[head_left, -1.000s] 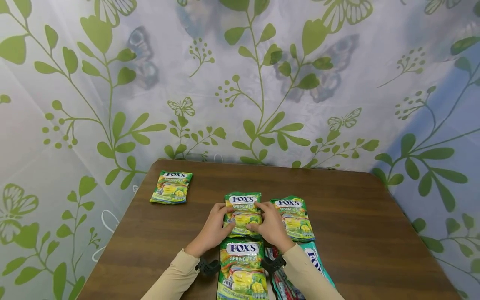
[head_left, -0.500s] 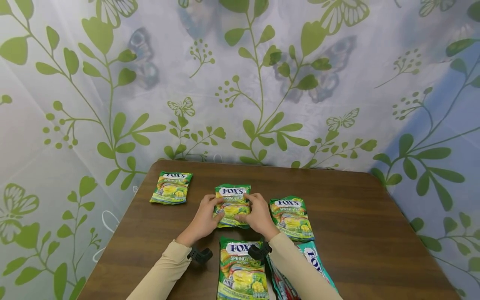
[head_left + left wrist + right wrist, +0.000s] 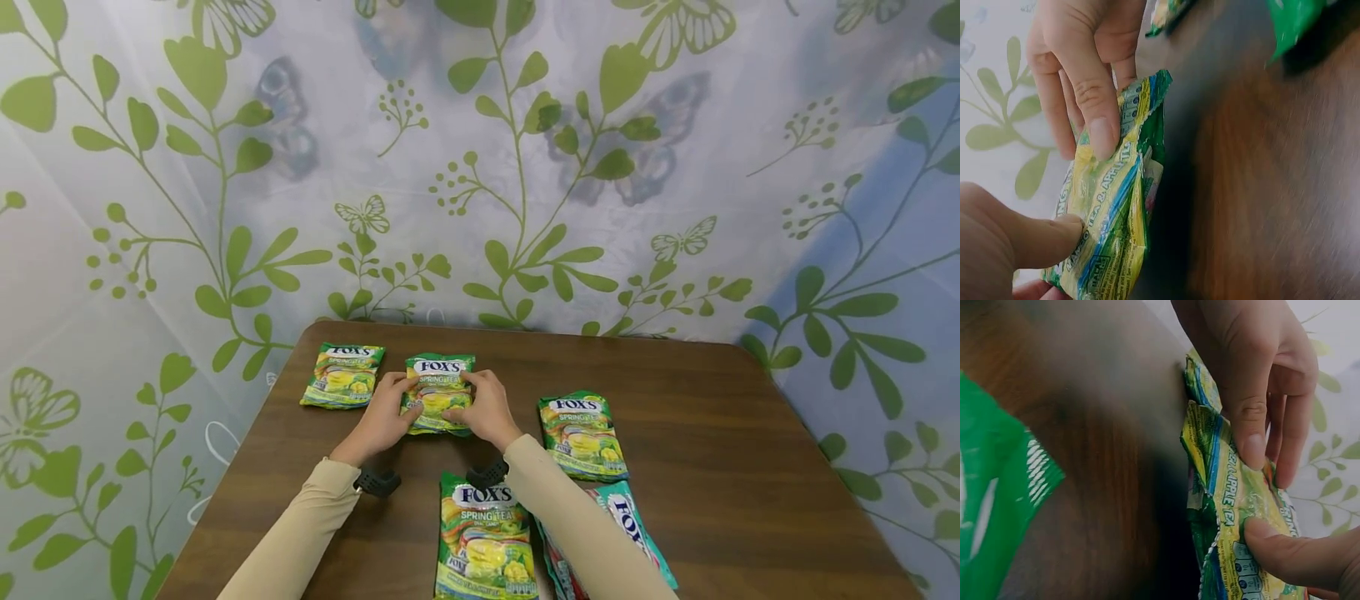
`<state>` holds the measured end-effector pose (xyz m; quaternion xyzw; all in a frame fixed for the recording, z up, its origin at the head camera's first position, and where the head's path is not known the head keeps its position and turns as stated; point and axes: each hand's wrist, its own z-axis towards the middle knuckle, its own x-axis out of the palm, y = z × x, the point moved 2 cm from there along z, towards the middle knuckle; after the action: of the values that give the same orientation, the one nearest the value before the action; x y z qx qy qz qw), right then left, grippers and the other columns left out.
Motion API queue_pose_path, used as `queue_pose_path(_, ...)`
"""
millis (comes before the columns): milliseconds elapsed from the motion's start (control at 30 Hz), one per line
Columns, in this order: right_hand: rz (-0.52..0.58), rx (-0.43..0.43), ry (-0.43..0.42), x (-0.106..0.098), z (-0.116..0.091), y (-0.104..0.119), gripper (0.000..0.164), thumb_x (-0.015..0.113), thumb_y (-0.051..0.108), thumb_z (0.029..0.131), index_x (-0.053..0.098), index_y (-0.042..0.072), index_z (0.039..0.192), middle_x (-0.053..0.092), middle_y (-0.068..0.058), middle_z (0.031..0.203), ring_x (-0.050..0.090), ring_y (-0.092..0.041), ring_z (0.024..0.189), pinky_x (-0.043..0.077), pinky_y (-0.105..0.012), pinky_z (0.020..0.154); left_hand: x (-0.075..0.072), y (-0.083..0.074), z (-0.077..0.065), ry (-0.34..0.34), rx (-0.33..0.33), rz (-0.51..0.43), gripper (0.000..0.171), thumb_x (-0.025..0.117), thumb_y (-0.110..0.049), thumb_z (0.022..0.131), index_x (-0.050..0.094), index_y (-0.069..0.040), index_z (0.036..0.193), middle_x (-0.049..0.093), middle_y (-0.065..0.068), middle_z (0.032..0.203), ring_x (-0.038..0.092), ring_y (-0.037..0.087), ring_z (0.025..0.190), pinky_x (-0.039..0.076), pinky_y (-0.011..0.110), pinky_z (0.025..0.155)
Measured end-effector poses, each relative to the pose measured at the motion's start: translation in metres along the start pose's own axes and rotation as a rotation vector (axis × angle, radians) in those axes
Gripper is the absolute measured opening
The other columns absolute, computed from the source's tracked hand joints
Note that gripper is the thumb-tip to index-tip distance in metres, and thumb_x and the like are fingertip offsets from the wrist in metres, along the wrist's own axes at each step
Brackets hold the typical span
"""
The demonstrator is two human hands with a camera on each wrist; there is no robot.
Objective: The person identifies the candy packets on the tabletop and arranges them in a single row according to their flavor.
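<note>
Both hands grip a green and yellow bag of candy (image 3: 438, 396) labelled Fox's Spring Tea, in the back left part of the table. My left hand (image 3: 384, 418) pinches its left side, thumb on the front, and my right hand (image 3: 486, 410) pinches the right side the same way. In the left wrist view the bag (image 3: 1107, 194) is tilted, with dark shadow under its lower edge. The right wrist view shows both thumbs pressing the bag's printed face (image 3: 1235, 487). A matching candy bag (image 3: 345, 379) lies just left of my left hand.
Another Spring Tea bag (image 3: 583, 437) lies on the right, and a larger-looking one (image 3: 486, 542) at the front between my forearms. A teal Fox's bag (image 3: 633, 525) is partly hidden by my right sleeve. Behind the brown table (image 3: 720, 433) hangs a leaf-patterned curtain (image 3: 480, 167).
Both hands have carried the candy bag leftward and back, from just behind the front bag to beside the back left bag. The other bags stay where they were.
</note>
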<state>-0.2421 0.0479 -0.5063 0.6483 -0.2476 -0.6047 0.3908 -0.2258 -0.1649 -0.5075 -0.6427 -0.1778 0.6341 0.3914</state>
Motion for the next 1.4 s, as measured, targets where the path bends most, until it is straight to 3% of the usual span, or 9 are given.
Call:
queue_pose_path(233,-0.008,0.001,0.002,0.009,0.018,0.007,0.079,0.096,0.018,0.088,0.059,-0.005,0.153,0.056,-0.024,0.142,0.056,-0.043,0.130,0.052,-0.056,0.107,-0.009,0.011,0.011,0.016,-0.004,0.026,0.052,0.064,-0.003,0.110,0.047,0.015,0.156,0.033,0.040,0.159,0.036,0.057,0.148,0.041,0.070,0.113)
queue_pose_path(467,-0.004,0.017,-0.009,0.018,0.034,0.012,0.080,0.096,0.016,0.088,0.057,-0.009,0.153,0.056,-0.025,0.139,0.055,-0.043,0.129,0.049,-0.054,0.111,-0.014,0.015,0.024,0.015,-0.057,0.022,0.052,0.061,-0.001,0.110,0.045,0.014,0.158,0.029,0.040,0.164,0.029,0.058,0.153,0.039,0.070,0.116)
queue_pose_path(733,-0.031,0.040,0.012,0.024,0.041,0.012,0.081,0.096,0.019,0.089,0.056,-0.009,0.153,0.054,-0.026,0.142,0.053,-0.044,0.133,0.047,-0.054,0.114,-0.009,0.023,0.031,0.010,-0.103,0.022,0.051,0.055,0.005,0.110,0.042,0.014,0.159,0.026,0.039,0.167,0.024,0.058,0.155,0.037,0.070,0.117)
queue_pose_path(1033,-0.039,0.023,0.073,0.023,0.039,0.010,0.081,0.094,0.020,0.091,0.054,-0.006,0.156,0.053,-0.029,0.145,0.052,-0.047,0.135,0.046,-0.058,0.114,-0.006,0.025,0.028,-0.014,-0.139,0.048,0.051,0.055,0.005,0.110,0.044,0.013,0.159,0.027,0.039,0.167,0.024,0.058,0.156,0.035,0.069,0.119)
queue_pose_path(1400,-0.078,0.002,0.073,0.025,0.041,0.012,0.079,0.093,0.022,0.091,0.056,-0.006,0.155,0.057,-0.028,0.140,0.054,-0.046,0.131,0.047,-0.057,0.113,-0.004,0.026,0.027,-0.046,-0.151,0.088,0.051,0.055,0.005,0.111,0.044,0.010,0.161,0.027,0.038,0.167,0.022,0.058,0.156,0.034,0.069,0.120)
